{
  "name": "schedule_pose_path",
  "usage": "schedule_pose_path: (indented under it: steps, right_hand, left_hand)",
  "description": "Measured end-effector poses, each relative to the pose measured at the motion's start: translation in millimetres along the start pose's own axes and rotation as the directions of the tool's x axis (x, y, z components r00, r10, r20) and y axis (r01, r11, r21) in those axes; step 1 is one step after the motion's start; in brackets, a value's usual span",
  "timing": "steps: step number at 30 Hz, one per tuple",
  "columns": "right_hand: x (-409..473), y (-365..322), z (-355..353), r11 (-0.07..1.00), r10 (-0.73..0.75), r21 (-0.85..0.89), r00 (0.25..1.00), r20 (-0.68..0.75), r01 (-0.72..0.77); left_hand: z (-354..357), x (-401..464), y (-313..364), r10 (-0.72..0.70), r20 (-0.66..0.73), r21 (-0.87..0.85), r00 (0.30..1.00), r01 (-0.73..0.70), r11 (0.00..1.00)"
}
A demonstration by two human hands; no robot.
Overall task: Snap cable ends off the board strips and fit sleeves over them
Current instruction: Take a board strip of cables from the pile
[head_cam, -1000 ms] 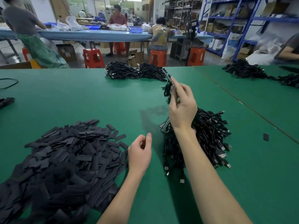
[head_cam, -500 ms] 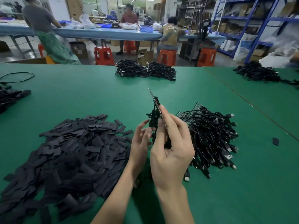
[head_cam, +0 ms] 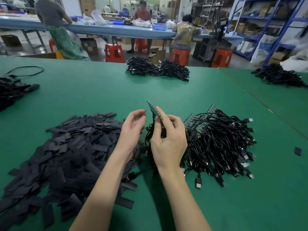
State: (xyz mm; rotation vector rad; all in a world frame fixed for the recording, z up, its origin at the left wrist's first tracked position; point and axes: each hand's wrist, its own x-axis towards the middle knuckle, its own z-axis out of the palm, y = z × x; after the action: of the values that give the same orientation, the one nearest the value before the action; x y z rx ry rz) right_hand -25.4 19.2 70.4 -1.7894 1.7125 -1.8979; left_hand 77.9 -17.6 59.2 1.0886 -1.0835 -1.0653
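Note:
My right hand (head_cam: 168, 139) holds a narrow board strip (head_cam: 153, 108) upright above the green table (head_cam: 100, 95), fingers curled round it, with black cables hanging from the strip below my palm. My left hand (head_cam: 132, 129) hovers just left of the strip, fingers loosely curved and holding nothing. A big pile of flat black sleeves (head_cam: 63, 150) spreads to the left. A heap of black cables on green board strips (head_cam: 218, 140) lies to the right, USB plugs sticking out.
More cable bundles lie at the far middle (head_cam: 156, 69), far right (head_cam: 278, 75) and left edge (head_cam: 11, 90). A stray sleeve (head_cam: 297, 151) sits at the right. A table seam (head_cam: 260, 100) runs diagonally. People work at a blue table (head_cam: 116, 30) behind.
My right hand brought the strip down from high over the cable heap to in front of me. My left hand rose towards it and now hovers a little apart from it.

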Motion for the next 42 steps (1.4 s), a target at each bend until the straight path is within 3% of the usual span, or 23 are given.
schedule_pose_path:
  steps: [2, 4, 5, 7, 9, 11, 12, 13, 16, 18, 20, 24, 27, 29, 30, 33, 37, 39, 42]
  right_hand:
    - [9, -1, 5, 0.997, 0.083, -0.012, 0.989, 0.124, -0.083]
    - [27, -2, 5, 0.983, 0.169, 0.013, 0.926, 0.337, -0.184]
    - [39, -1, 3, 0.968, 0.194, 0.051, 0.859, 0.474, -0.247]
    - [62, 4, -7, 0.909, 0.172, 0.132, 0.646, 0.743, -0.394]
    - [77, 14, -19, 0.823, 0.081, 0.203, 0.464, 0.882, -0.530]
    - [84, 22, -26, 0.756, 0.021, 0.246, 0.399, 0.917, -0.606]
    - [85, 25, -27, 0.770, 0.032, 0.240, 0.411, 0.911, -0.591]
    - [85, 27, -26, 0.818, 0.074, 0.218, 0.473, 0.878, -0.533]
    - [84, 37, -17, 0.959, 0.202, 0.063, 0.819, 0.537, -0.277]
    - [84, 42, -15, 0.981, 0.184, -0.003, 0.914, 0.362, -0.196]
    - [88, 44, -19, 0.953, 0.233, 0.093, 0.891, 0.390, -0.290]
    - [89, 46, -27, 0.765, 0.263, 0.309, 0.712, 0.651, -0.566]
    - [85, 48, -28, 0.691, 0.226, 0.364, 0.665, 0.711, -0.624]
    - [83, 49, -26, 0.622, 0.222, 0.398, 0.640, 0.736, -0.674]
    - [82, 49, -26, 0.596, 0.215, 0.410, 0.629, 0.747, -0.691]
    - [78, 50, -26, 0.601, 0.201, 0.403, 0.619, 0.760, -0.690]
    - [73, 48, -26, 0.577, 0.189, 0.392, 0.584, 0.789, -0.716]
    - [71, 46, -23, 0.568, 0.186, 0.392, 0.577, 0.795, -0.723]
    - [69, 47, -20, 0.532, 0.183, 0.408, 0.571, 0.800, -0.742]
  left_hand:
    - [-9, 0, 12, -0.065, 0.159, -0.184, 0.985, 0.094, 0.979]
    - [-14, -2, 20, -0.068, 0.253, -0.212, 0.965, 0.125, 0.969]
    - [-14, -3, 22, -0.047, 0.249, -0.172, 0.967, 0.092, 0.981]
    - [-12, -2, 22, -0.009, 0.164, -0.108, 0.986, 0.027, 0.994]
    - [-14, 2, 19, 0.009, 0.044, -0.127, 0.999, -0.003, 0.992]
    - [-17, 7, 16, 0.027, -0.019, -0.103, 0.999, -0.029, 0.994]
    - [-18, 8, 16, 0.032, -0.030, -0.093, 0.999, -0.035, 0.995]
    - [-19, 8, 17, 0.029, -0.038, -0.104, 0.999, -0.033, 0.994]
    - [-24, 9, 25, -0.005, -0.025, -0.242, 1.000, -0.002, 0.970]
    - [-29, 11, 27, -0.008, -0.014, -0.242, 1.000, 0.004, 0.970]
    - [-31, 11, 27, -0.004, -0.002, -0.219, 1.000, 0.004, 0.976]
    - [-30, 12, 26, -0.014, 0.025, -0.195, 1.000, 0.019, 0.981]
    - [-30, 12, 26, -0.014, 0.008, -0.140, 1.000, 0.015, 0.990]
    - [-30, 10, 28, 0.015, -0.007, -0.031, 1.000, -0.015, 0.999]
    - [-31, 9, 32, 0.063, -0.026, 0.115, 0.998, -0.059, 0.992]
    - [-36, 3, 51, 0.302, -0.014, 0.580, 0.953, -0.238, 0.779]
    - [-20, -5, 75, 0.537, 0.030, 0.801, 0.843, -0.342, 0.492]
    - [3, 0, 80, 0.570, 0.092, 0.890, 0.817, -0.324, 0.321]
    - [34, 16, 77, 0.467, 0.115, 0.937, 0.876, -0.252, 0.242]
